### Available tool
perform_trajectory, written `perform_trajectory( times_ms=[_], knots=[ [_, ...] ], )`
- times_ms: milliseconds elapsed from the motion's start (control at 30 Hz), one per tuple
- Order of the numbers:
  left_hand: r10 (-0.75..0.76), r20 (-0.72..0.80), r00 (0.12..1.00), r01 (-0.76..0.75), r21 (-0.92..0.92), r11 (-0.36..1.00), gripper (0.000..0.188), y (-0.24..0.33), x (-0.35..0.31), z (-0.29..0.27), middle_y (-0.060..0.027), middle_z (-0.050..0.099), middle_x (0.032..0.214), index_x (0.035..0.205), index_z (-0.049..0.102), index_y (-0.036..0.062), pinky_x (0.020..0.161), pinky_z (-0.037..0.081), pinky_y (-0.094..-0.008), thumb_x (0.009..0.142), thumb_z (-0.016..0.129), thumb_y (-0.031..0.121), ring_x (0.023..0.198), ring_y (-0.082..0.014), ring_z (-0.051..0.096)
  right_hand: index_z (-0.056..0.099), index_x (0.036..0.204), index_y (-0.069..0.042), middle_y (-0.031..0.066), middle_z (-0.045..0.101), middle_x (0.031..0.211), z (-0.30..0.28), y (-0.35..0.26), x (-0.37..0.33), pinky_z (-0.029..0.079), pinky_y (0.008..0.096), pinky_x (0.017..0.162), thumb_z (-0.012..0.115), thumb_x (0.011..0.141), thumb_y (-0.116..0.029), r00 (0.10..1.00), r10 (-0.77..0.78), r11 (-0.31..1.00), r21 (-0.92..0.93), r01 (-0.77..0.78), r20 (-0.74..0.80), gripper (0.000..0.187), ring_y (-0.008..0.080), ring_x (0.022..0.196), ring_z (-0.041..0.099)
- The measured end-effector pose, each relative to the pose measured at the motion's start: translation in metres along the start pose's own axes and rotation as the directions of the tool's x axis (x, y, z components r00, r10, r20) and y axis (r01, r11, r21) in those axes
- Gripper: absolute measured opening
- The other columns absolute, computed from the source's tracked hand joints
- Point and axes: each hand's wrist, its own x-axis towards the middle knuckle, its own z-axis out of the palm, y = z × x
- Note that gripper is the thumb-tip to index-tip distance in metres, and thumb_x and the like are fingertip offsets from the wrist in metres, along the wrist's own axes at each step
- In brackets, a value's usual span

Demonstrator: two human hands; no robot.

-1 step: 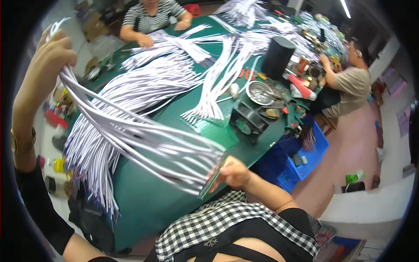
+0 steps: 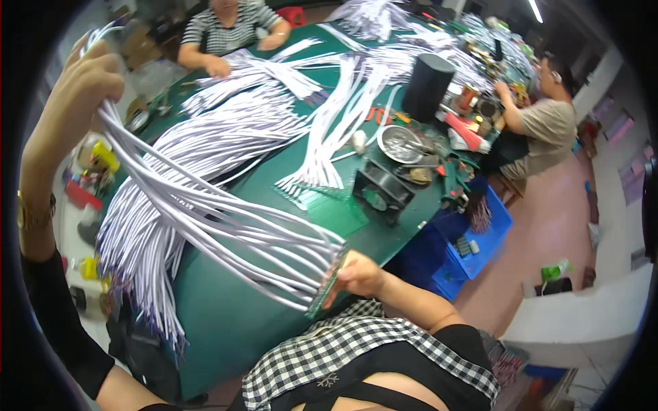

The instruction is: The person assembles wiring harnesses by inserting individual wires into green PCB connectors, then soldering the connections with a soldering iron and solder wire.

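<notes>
White round cables point(image 2: 159, 188), blurred in the earlier frame, are now seen sharply above the green tabletop point(image 2: 219, 322). At its left they are gripped by the closed left hand point(image 2: 89, 79); at its near edge their flat green strip point(image 2: 321, 294) is pinched by the right hand point(image 2: 360, 274). Its left is covered by heaped white cables point(image 2: 212, 127), its right partly by a black cylinder point(image 2: 428, 85).

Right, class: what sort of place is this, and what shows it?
Most likely a small cable workshop: a bundle of white cables is held over a green table, a large heap of similar cables lies on it, and a co-worker in a striped top is at its far side.
</notes>
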Motion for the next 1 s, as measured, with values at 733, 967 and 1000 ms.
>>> perform_trajectory(
  times_ms=[733,967,1000],
  knots=[
    [0.472,-0.287,0.834,-0.383,-0.916,0.12,0.013,0.084,0.282,0.188,-0.0002,0.06,0.101,0.097,0.057,0.0129,0.093,0.036,-0.0315,0.085,0.057,0.018,0.101,-0.0141,0.054,0.056,0.116,0.005,0.0106,0.065,0.083,0.01,0.035,0.015,0.055,0.0285,0.068,0.054,0.097,-0.021,0.972,-0.118,0.979,-0.189,0.079,-0.205,0.032,0.0156,0.075,0.065],
    [0.4,-0.165,0.901,-0.433,-0.343,0.834,0.042,0.231,0.227,0.239,-0.0001,0.058,0.124,0.119,0.059,0.0224,0.084,0.045,-0.0462,0.081,0.06,0.005,0.111,-0.0223,0.057,0.049,0.122,-0.003,0.0123,0.064,0.077,0.017,0.076,0.026,0.055,0.0288,0.062,0.045,0.1,-0.027,0.887,0.029,0.987,0.153,0.047,-0.461,0.032,0.0191,0.066,0.065],
    [0.393,-0.07,0.917,-0.387,-0.397,0.832,0.046,0.236,0.202,0.24,-0.0024,0.058,0.123,0.123,0.056,0.0217,0.085,0.045,-0.0465,0.08,0.06,0.004,0.112,-0.0231,0.057,0.049,0.123,-0.003,0.0112,0.064,0.076,0.015,0.078,0.025,0.054,0.0279,0.062,0.044,0.101,-0.028,0.851,0.106,0.977,0.215,0.008,-0.515,0.034,0.0174,0.064,0.064]
  ],
)
